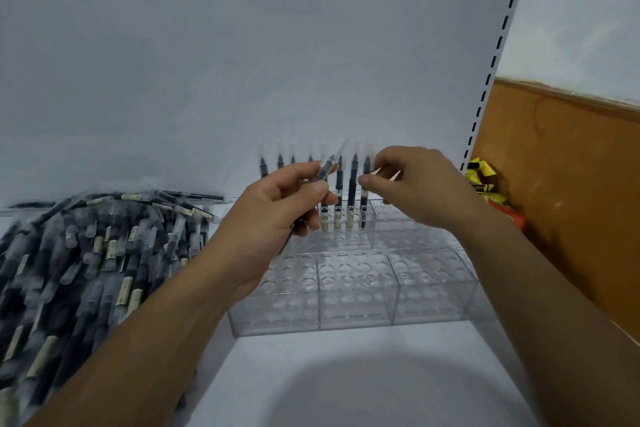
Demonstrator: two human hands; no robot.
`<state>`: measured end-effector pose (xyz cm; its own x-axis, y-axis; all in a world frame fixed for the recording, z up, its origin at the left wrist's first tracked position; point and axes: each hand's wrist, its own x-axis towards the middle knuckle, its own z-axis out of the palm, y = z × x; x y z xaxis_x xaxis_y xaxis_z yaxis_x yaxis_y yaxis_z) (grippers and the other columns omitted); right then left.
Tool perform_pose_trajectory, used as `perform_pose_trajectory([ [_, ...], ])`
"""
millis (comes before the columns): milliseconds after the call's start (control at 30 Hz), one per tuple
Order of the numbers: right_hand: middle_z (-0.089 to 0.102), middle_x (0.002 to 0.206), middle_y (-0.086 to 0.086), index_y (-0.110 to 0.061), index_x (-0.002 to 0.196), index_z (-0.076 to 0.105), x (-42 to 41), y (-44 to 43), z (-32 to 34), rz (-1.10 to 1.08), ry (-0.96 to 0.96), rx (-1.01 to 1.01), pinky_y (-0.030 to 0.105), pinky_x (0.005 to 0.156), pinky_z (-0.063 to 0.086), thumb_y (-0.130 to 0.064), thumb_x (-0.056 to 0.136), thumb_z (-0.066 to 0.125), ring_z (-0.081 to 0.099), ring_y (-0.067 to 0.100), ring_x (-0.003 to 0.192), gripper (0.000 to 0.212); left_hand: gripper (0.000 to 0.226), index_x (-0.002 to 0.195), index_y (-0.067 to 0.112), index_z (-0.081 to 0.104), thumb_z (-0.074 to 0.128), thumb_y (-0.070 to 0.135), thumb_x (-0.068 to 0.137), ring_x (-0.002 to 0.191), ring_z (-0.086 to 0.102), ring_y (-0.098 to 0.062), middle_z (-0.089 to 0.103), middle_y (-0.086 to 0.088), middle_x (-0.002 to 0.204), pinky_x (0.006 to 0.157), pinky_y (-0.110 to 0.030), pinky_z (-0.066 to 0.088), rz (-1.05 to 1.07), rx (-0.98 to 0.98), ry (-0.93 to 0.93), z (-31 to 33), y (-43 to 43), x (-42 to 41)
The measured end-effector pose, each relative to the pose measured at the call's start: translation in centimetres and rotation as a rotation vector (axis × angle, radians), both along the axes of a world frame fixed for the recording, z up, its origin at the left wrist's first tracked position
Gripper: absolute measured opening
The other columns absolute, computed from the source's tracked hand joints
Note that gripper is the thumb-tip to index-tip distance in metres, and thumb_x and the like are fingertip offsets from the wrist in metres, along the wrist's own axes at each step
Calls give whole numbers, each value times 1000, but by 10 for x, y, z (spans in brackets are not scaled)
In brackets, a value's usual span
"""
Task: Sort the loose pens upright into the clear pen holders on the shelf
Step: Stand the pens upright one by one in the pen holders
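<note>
Loose pens lie left of the pen holders, whose rear row holds upright pens.

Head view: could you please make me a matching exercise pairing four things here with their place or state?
1 pile of loose pens
2 left hand
3 right hand
4 yellow packets

A far right, beyond the shelf upright
B pinches the rightmost upright pen
C lies left of the clear pen holders
D grips a tilted pen

Pairs: 1-C, 2-D, 3-B, 4-A

Yellow packets beside a brown board
</note>
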<state>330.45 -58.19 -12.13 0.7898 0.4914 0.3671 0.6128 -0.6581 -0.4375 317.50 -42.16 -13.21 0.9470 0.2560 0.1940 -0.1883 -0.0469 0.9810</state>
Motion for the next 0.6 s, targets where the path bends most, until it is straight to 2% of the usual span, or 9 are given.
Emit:
perform_pose_trajectory([
  [67, 63, 87, -21, -32, 106, 66, -1, -6, 6, -12, -2, 98, 32, 78, 52, -52, 89, 61, 62, 6, 84, 27, 22, 112, 22, 64, 59, 16, 91, 63, 55, -7, 72, 2, 84, 57, -18, 47, 5, 0, 10, 0, -1, 0],
  [133, 65, 83, -19, -34, 98, 67, -3, -11, 12, -32, -59, 249, 30, 75, 53, -50, 89, 60, 61, 5, 80, 20, 22, 111, 23, 64, 60, 15, 91, 62, 56, -6, 73, 2, 84, 57, -17, 48, 8, 19, 14, 0, -1, 0],
  [200, 66, 77, -13, -31, 88, 69, -10, -13, 18, 14, -68, 383, 20, 67, 51, -46, 89, 61, 60, 2, 71, 17, 21, 109, 23, 63, 61, 13, 90, 62, 56, -7, 74, 0, 85, 57, -18, 47, 3, 38, 14, 1, -2, -1],
  [300, 66, 68, -5, -25, 83, 72, -25, -11, 24, 233, 120, 372, 9, 51, 39, -47, 86, 64, 49, -1, 53, 23, 21, 109, 20, 63, 62, 13, 90, 62, 57, -7, 75, -1, 88, 57, -18, 47, -10, 58, 18, 2, -4, -2],
  [400, 63, 66, -5, -20, 88, 72, -35, -7, 25, 403, 334, 391, 9, 51, 38, -37, 84, 68, 50, -2, 52, 19, 21, 109, 19, 63, 62, 13, 89, 64, 58, -8, 75, -2, 88, 58, -18, 47, -8, 75, 17, 3, -4, -3],
  [533, 57, 60, -13, -13, 89, 70, -34, -3, 22, 392, 398, 532, 14, 49, 37, -26, 84, 71, 47, 1, 52, 14, 21, 109, 20, 65, 62, 14, 89, 66, 61, -8, 75, -1, 87, 61, -18, 49, -4, 90, 6, 5, -7, -4],
  [600, 63, 70, -6, -13, 86, 67, -35, -4, 23, 417, 465, 639, 19, 49, 38, -27, 82, 71, 51, 7, 54, 15, 21, 109, 18, 66, 63, 15, 89, 68, 63, -7, 74, -1, 88, 63, -16, 49, -12, 112, 5, 6, -9, -5],
])
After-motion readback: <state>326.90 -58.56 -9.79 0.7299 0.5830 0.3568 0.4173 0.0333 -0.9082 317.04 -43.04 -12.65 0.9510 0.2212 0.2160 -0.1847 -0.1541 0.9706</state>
